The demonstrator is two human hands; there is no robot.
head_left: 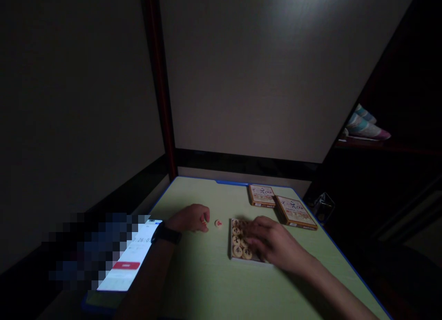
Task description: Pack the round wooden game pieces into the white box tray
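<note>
My left hand (193, 218), with a dark band on its wrist, is curled closed just above the table, and a small Chinese chess piece (203, 222) with a reddish mark shows between its fingers. Beside it a round piece with a red character, another Chinese chess piece (218, 223), lies face up on the table. To the right sits a shallow open box (252, 261) of round pieces with dark characters. My right hand (271, 241) reaches over this box with bent fingers; they are blurred, and whether they grip a piece is hidden.
Two boxes with printed lids, a smaller box (262, 195) and a larger box (296, 212), lie at the back right of the green table (207, 283). A lit phone-like screen (129, 258) is at the left edge. Walls stand behind and left.
</note>
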